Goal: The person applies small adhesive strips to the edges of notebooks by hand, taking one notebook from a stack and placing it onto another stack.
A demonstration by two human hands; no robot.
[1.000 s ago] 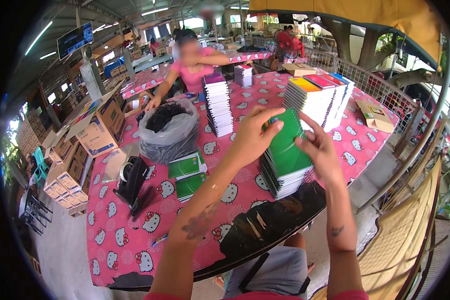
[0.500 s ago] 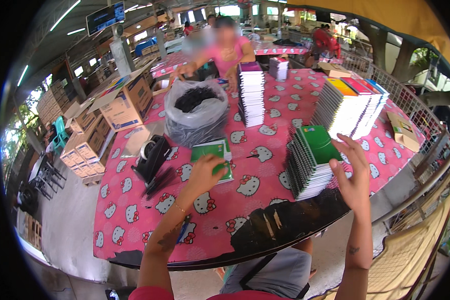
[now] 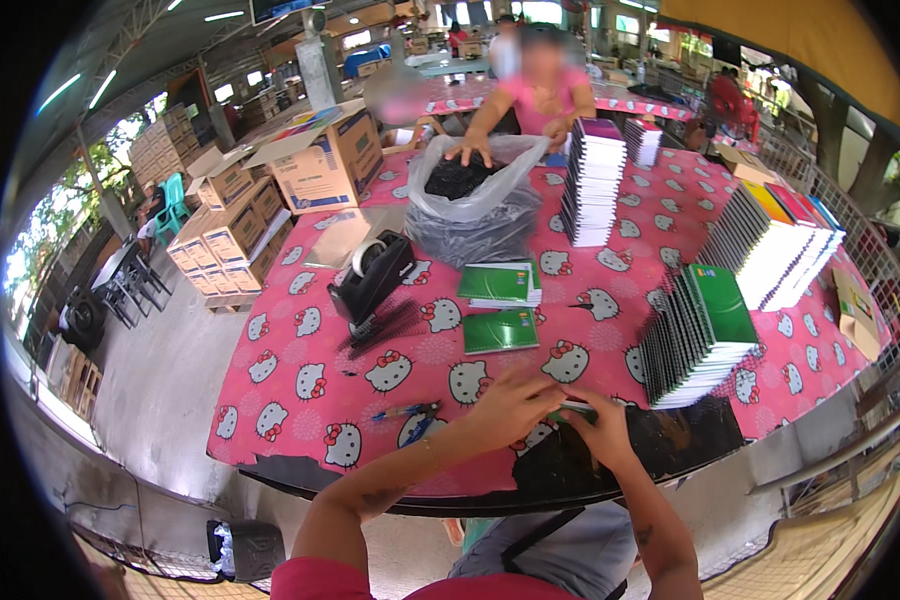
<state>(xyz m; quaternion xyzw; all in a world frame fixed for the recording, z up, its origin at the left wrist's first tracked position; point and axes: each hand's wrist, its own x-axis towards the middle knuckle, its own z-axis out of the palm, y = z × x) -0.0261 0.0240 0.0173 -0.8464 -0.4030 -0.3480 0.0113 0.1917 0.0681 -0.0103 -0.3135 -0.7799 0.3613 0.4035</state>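
Observation:
My left hand [image 3: 510, 408] and my right hand [image 3: 602, 428] meet above the near edge of the table, fingers closed on a thin notebook [image 3: 576, 407]. It is seen nearly edge-on, with some green showing; my fingers hide most of it. Beyond my left hand lies a green notebook [image 3: 500, 333], and behind that a small pile of green notebooks [image 3: 494, 282]. To the right of my right hand rises a leaning stack of spiral notebooks [image 3: 722, 300] with a green cover on top. Loose black spiral coils [image 3: 382, 328] and pens [image 3: 408, 412] lie to the left.
A black tape dispenser [image 3: 372, 276] stands at left, near a plastic bag [image 3: 475, 225] of black coils. A person opposite reaches into the bag. Taller notebook stacks [image 3: 592, 185] stand farther back, with cardboard boxes [image 3: 332, 160] at left. The table's cloth [image 3: 300, 420] is torn along the near edge.
My left hand has left the green notebooks and my right hand the stack; both have come together on a thin notebook. The view has shifted. The other person's hand is now in the bag.

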